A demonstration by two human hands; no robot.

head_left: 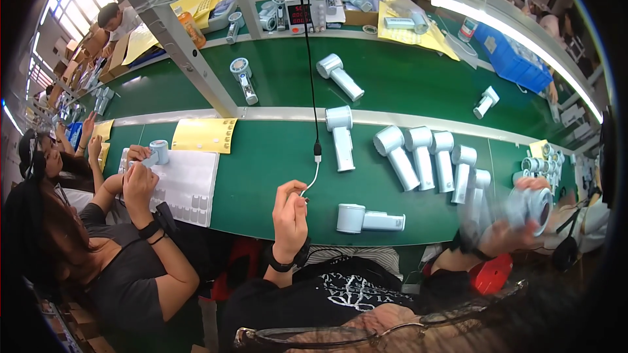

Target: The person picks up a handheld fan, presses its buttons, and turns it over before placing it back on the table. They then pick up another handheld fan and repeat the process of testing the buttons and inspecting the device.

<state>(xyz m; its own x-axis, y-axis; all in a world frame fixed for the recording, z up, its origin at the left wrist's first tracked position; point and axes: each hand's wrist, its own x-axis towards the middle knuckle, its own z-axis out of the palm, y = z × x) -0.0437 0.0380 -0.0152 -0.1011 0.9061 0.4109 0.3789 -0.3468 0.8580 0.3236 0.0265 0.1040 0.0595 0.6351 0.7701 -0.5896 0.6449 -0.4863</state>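
Note:
My left hand is raised over the table's near edge, its fingers pinching the end of a short white cable that hangs from a black cord. Right of it, a pale-blue handheld fan lies on its side. Smeared by motion, my right hand is at the far right, closed around the lower side of another pale-blue fan. Other fingers show above that fan; whose they are, I cannot tell. Several fans lie in a slanting row beyond, and one fan lies near the cord.
At the left a co-worker handles a small part above a white sheet, with a yellow sheet behind. A metal rail crosses the green table. Farther back are more fans, a display box and a blue crate.

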